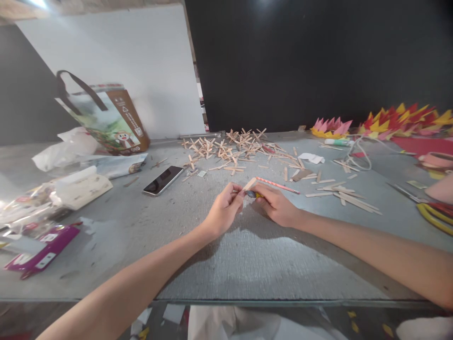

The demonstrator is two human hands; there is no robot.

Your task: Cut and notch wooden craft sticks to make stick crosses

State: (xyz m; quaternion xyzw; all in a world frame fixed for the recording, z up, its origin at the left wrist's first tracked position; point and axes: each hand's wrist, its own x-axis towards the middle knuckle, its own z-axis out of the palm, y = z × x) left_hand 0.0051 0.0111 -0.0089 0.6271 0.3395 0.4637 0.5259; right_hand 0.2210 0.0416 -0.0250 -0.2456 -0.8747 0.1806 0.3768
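Observation:
Over the middle of the table, my left hand (226,205) pinches a wooden craft stick (249,183) that points up and to the right. Close beside it, my right hand (278,203) is closed around a small yellow utility knife (258,194), mostly covered by the fingers. Its grey blade end meets or nearly meets the stick at my left fingertips; I cannot tell which. Just beyond my right hand lies a pink striped pencil (278,184). A heap of craft sticks (226,150) spreads behind both hands, and more loose sticks (348,196) lie to the right.
Left of my hands lie a phone (163,180), a purple packet (44,250) and plastic wrappings; a printed carrier bag (106,120) stands behind. On the right are yellow-handled scissors (433,215), a white cord (359,156) and folded paper pieces (399,122). The table's front edge (247,301) is near me.

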